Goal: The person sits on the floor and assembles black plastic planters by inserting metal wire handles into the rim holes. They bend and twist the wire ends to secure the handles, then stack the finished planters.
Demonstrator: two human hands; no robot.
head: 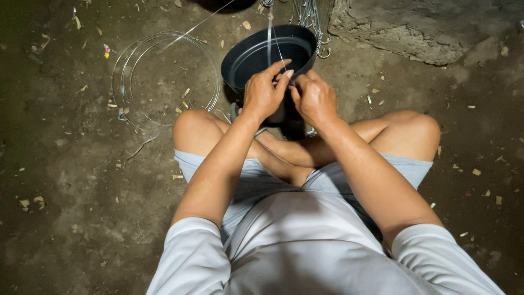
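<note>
I sit cross-legged on a dirt floor. A black round plastic pot (252, 56) stands tilted in front of my shins. My left hand (264, 92) pinches a thin silvery wire (271, 39) at the pot's near rim. My right hand (313, 98) is curled right beside it, fingers pressed to the same spot on the rim, apparently gripping the wire too. The wire runs up across the pot's mouth and out of the top of the view.
A loose coil of thin wire (131, 82) lies on the ground to the left of my knee. A bundle of metal hooks (311, 16) hangs behind the pot. A rough stone block (426, 27) fills the upper right. Wood chips and scraps litter the floor.
</note>
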